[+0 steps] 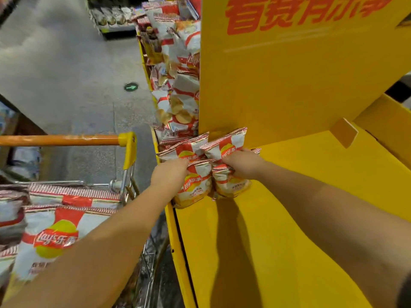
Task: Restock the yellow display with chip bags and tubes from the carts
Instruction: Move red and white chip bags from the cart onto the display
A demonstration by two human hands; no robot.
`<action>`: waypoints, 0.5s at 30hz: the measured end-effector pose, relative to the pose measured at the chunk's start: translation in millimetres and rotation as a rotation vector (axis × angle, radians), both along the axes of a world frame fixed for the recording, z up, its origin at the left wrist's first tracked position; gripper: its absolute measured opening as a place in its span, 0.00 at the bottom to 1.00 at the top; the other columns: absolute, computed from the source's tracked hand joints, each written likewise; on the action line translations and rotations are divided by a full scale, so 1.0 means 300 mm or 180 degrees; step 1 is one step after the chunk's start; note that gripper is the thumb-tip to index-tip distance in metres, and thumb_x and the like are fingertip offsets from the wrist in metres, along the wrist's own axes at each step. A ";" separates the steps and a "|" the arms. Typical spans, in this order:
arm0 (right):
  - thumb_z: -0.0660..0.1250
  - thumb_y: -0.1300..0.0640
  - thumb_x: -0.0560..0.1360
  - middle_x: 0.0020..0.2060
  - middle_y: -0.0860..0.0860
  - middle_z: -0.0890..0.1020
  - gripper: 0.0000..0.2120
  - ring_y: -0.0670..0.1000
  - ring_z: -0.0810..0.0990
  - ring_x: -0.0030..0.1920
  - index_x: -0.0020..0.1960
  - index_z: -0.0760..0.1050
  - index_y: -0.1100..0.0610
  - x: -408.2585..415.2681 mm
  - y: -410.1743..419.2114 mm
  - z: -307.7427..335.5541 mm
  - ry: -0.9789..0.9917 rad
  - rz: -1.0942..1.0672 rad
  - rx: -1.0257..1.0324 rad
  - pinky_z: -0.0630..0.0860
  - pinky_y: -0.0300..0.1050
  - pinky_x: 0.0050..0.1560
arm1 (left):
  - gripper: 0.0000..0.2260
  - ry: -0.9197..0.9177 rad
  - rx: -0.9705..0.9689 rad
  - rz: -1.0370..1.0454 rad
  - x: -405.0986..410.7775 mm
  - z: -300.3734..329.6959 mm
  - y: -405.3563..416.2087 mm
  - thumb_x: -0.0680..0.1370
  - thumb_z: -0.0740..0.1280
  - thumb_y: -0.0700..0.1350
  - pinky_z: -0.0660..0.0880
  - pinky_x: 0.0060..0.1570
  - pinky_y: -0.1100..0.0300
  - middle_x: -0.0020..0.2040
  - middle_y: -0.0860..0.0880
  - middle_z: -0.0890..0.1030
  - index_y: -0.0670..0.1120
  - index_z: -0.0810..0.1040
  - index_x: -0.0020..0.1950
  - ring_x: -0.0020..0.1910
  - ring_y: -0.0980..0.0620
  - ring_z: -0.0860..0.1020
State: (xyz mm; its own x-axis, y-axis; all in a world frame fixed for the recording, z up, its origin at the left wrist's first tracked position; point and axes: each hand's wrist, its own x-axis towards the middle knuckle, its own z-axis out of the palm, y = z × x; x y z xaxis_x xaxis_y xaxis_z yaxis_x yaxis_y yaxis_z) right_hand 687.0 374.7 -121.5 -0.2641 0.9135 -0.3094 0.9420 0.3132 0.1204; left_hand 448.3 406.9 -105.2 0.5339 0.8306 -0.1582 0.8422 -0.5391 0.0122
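Gripping light, crinkly chip bags (195, 185) by their soft middles, left hand (169, 174) and right hand (242, 165) curl fingers around them at the yellow display (311, 174) shelf's near-left corner.

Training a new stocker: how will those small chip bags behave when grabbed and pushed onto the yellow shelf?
Probably light: each hand grips several chip bags at once. Likely soft and crushable, since the foil crumples under the fingers. The glossy film may slide on the smooth shelf and slump rather than stand.
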 end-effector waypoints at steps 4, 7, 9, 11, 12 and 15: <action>0.67 0.58 0.75 0.56 0.49 0.79 0.20 0.54 0.74 0.60 0.65 0.69 0.50 -0.012 0.068 0.016 -0.0136 0.0079 0.0197 0.63 0.52 0.61 | 0.07 -0.0167 0.0429 0.0179 -0.008 -0.022 0.021 0.82 0.62 0.48 0.73 0.40 0.48 0.47 0.46 0.78 0.45 0.73 0.53 0.47 0.44 0.78; 0.66 0.58 0.75 0.60 0.49 0.77 0.22 0.53 0.72 0.63 0.67 0.68 0.50 -0.016 0.054 -0.013 -0.0221 0.0110 0.0379 0.61 0.53 0.64 | 0.18 -0.0321 0.0162 0.0236 -0.022 -0.036 0.013 0.79 0.63 0.59 0.74 0.49 0.47 0.54 0.48 0.76 0.47 0.71 0.60 0.56 0.44 0.76; 0.64 0.58 0.76 0.64 0.49 0.74 0.24 0.54 0.69 0.66 0.71 0.64 0.50 -0.026 0.038 -0.040 -0.0240 -0.0055 0.0525 0.60 0.54 0.65 | 0.32 -0.0055 -0.0082 0.0211 -0.037 -0.052 0.002 0.74 0.66 0.65 0.72 0.56 0.46 0.63 0.48 0.73 0.48 0.63 0.71 0.64 0.45 0.72; 0.62 0.57 0.77 0.66 0.50 0.72 0.24 0.54 0.67 0.67 0.72 0.62 0.50 -0.040 0.031 -0.050 -0.0185 -0.0354 0.0682 0.61 0.54 0.65 | 0.38 0.0155 0.0023 0.0183 -0.048 -0.068 -0.004 0.73 0.68 0.64 0.71 0.59 0.45 0.67 0.47 0.71 0.47 0.57 0.75 0.67 0.44 0.70; 0.62 0.56 0.77 0.67 0.50 0.71 0.24 0.55 0.67 0.68 0.72 0.61 0.50 -0.049 0.029 -0.055 -0.0161 -0.0511 0.0767 0.61 0.55 0.65 | 0.38 0.0208 0.0143 0.0206 -0.050 -0.073 -0.004 0.74 0.68 0.62 0.71 0.59 0.46 0.68 0.46 0.71 0.47 0.55 0.75 0.67 0.44 0.70; 0.64 0.54 0.75 0.67 0.51 0.69 0.25 0.56 0.65 0.69 0.71 0.63 0.50 -0.074 0.001 -0.048 -0.0001 -0.0986 0.1007 0.60 0.56 0.67 | 0.39 0.0329 0.0455 0.0311 -0.045 -0.069 -0.013 0.75 0.67 0.61 0.69 0.61 0.48 0.69 0.46 0.70 0.45 0.53 0.77 0.68 0.45 0.69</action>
State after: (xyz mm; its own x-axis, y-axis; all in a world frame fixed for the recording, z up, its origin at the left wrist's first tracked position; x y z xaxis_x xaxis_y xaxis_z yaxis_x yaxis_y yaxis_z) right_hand 664.8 375.1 -136.0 0.0371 0.9993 -0.0018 0.9856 -0.0363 0.1654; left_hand 434.9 403.1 -125.9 0.4367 0.8956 -0.0847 0.8834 -0.4447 -0.1480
